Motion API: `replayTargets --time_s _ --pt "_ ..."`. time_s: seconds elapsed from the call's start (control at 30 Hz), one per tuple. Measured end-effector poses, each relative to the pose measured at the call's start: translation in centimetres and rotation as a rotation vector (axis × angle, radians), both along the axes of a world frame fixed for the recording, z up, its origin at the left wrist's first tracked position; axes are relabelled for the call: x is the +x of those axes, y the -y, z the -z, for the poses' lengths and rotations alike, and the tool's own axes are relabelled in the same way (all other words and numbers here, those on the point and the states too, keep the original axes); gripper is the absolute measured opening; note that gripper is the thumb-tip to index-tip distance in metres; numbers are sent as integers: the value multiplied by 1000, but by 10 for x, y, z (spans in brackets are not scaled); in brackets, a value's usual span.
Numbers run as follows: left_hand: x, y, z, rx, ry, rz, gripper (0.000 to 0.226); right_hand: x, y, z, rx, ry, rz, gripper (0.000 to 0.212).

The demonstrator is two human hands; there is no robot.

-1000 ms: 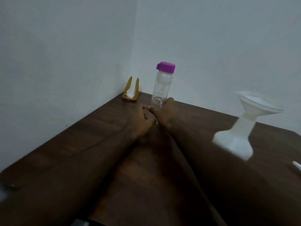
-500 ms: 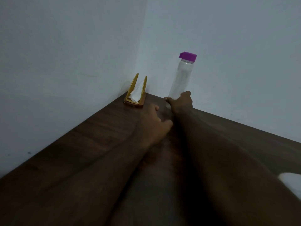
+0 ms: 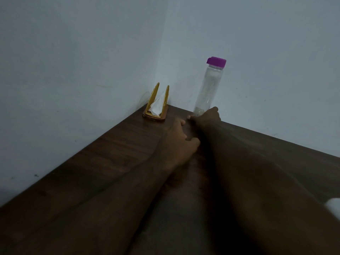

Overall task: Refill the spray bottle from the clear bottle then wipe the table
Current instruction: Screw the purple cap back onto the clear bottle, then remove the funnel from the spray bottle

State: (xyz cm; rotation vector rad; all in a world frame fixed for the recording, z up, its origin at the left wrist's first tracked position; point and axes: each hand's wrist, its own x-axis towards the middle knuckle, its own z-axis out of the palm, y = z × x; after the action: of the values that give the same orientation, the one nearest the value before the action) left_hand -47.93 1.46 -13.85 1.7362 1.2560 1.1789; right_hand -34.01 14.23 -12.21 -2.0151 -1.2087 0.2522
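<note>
A tall clear bottle [image 3: 207, 89] with a purple cap stands upright at the far edge of the dark wooden table [image 3: 103, 162], close to the wall. My right hand [image 3: 207, 117] is wrapped around its base, thumb on the left side. My left hand [image 3: 181, 142] rests just in front and to the left, fingers loosely apart and holding nothing. A white blur [image 3: 334, 207] at the right edge is a sliver of the white spray bottle; the rest of it is out of view.
A gold napkin holder [image 3: 156, 105] with a white napkin sits in the table's far corner where two pale walls meet. Both my forearms stretch across the middle of the table.
The view has swung left, so the white spray bottle with its funnel left the frame. My right hand reached forward and closed around the clear bottle's base; my left hand trailed behind.
</note>
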Motion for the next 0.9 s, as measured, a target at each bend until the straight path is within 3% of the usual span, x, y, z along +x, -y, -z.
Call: replayTargets --time_s 0.3,0.57,0.67,0.77,0.9 --pt "0 7 -3 41 -18 -9 58 -9 63 2 -76 30 -135 91" --pt "6 51 -13 239 -335 20 39 -16 232 -52 -268 252 -399 44" --pt "18 77 -11 304 -316 84 33 -9 303 -65 -241 299 -534 38" --pt "38 112 -13 280 -244 168 33 11 359 -67 -186 314 -594 45" --pt "74 158 -22 225 -136 289 55 56 411 -70 34 244 -477 25"
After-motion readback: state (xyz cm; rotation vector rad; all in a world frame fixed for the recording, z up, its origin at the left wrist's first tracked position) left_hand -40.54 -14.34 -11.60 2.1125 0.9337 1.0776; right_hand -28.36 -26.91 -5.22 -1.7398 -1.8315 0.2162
